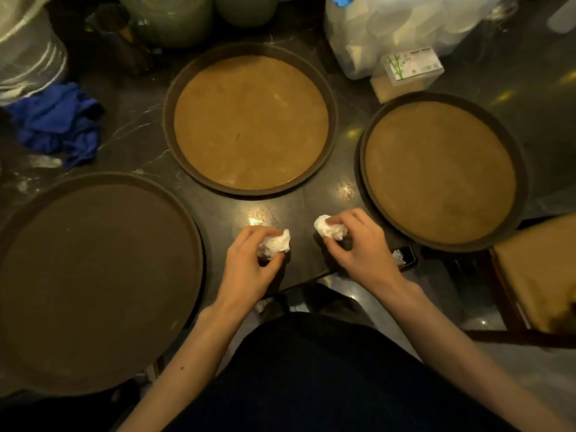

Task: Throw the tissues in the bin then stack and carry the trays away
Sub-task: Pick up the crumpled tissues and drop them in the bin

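Note:
Three round trays lie on the dark marble table. The dark brown tray is at the near left, a tan-lined tray sits in the middle at the back, and another tan-lined tray is at the right. All three trays look bare. My left hand is closed around a crumpled white tissue near the table's front edge. My right hand pinches a second crumpled tissue just beside it. No bin is in view.
A blue cloth lies at the left. A tissue box and a plastic bag of white items stand at the back right. Pots line the back. A phone rests by my right wrist; a chair seat stands at the right.

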Tool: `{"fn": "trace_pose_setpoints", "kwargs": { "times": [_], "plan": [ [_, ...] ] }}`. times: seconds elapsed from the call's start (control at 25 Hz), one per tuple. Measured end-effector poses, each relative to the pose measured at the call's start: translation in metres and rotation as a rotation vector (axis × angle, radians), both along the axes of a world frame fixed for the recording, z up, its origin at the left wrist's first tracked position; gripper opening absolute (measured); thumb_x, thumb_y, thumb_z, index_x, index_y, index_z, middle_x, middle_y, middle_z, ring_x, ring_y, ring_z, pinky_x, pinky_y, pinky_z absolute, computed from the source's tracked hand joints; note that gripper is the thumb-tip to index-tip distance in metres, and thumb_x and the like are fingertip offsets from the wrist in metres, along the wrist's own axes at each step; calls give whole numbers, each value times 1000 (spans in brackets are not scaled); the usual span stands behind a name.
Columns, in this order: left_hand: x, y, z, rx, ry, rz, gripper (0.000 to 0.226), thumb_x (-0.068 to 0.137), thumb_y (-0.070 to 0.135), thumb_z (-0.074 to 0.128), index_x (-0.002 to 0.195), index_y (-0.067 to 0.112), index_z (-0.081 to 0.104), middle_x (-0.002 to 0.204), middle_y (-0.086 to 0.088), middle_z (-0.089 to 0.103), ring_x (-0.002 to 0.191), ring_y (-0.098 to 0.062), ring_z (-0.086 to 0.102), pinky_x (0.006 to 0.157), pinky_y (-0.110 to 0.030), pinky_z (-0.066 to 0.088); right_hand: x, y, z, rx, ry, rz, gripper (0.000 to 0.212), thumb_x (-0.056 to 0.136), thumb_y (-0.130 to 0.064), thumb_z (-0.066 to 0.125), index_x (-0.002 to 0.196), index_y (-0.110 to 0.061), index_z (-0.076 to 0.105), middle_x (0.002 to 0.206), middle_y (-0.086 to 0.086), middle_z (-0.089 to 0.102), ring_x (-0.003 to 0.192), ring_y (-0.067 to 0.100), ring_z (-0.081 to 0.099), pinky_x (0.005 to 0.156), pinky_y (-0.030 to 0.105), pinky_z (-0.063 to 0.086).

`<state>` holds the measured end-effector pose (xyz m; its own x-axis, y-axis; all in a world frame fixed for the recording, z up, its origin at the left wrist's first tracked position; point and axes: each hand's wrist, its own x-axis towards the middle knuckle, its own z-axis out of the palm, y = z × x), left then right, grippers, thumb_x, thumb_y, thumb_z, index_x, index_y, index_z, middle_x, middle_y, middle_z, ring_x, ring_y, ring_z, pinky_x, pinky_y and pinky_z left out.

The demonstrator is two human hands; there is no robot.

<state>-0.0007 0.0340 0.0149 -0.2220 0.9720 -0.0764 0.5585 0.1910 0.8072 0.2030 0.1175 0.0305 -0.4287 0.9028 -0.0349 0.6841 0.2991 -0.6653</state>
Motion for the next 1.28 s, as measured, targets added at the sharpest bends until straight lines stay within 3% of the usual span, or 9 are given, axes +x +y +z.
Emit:
{"fn": "trace_pose_setpoints", "kwargs": {
  "times": [0.2, 0.4, 0.6, 0.76, 0.92, 1.08, 1.28],
  "plan": [
    [14, 12, 5, 39, -44, -127, 30, 79, 15, 74, 108, 18, 68, 107, 3, 62, 99, -4, 56, 85, -12, 40, 20, -25, 7, 13, 34, -214, 21, 82, -11, 73, 101, -10, 65, 101, 0, 56, 88, 8, 54, 73, 18, 44],
    [62, 13, 17, 56, -137, -205, 32, 81, 23, 74, 112, 25, 68, 109, 6, 62, 103, -8, 58, 81, -34, 53, 65, -59, 15, 86, 53, -361, 22, 81, -7, 73, 102, -8, 67, 100, 1, 58, 90, 8, 55, 77, 18, 44],
    [135, 7, 26, 62, -117, -286, 37, 80, 28, 75, 116, 28, 67, 108, 9, 62, 101, -5, 59, 82, -36, 54, 134, -87, 14, 120, 80, -470, 24, 83, -11, 73, 105, -11, 66, 103, -2, 58, 93, 2, 52, 80, 11, 40],
    [228, -12, 23, 46, -135, -349, 49, 80, 30, 75, 126, 28, 57, 114, 10, 62, 104, -4, 60, 84, -26, 53, 224, -120, 4, 159, 105, -553, 25, 82, -15, 74, 106, -15, 66, 104, -3, 57, 93, -1, 51, 82, 10, 38],
    [328, -44, 16, -24, -202, -287, 52, 79, 34, 76, 125, 27, 52, 111, 16, 60, 100, 11, 56, 73, -7, 46, 314, -149, -8, 136, 149, -573, 25, 83, -17, 73, 106, -17, 65, 104, -3, 57, 93, -1, 51, 80, 12, 40],
    [389, -67, 10, -111, -205, -263, 45, 80, 32, 75, 120, 26, 55, 109, 18, 60, 100, 15, 54, 71, -5, 45, 379, -169, -17, 77, 168, -591, 26, 83, -18, 72, 107, -17, 65, 104, -4, 57, 94, -1, 50, 80, 13, 41],
    [401, -68, -4, -182, -185, -191, 46, 82, 34, 73, 123, 20, 57, 109, 14, 63, 96, 10, 58, 72, -9, 48, 400, -167, -38, 9, 187, -617, 26, 84, -19, 72, 109, -19, 64, 105, -3, 55, 93, -2, 47, 77, 5, 36]
  ]
}}
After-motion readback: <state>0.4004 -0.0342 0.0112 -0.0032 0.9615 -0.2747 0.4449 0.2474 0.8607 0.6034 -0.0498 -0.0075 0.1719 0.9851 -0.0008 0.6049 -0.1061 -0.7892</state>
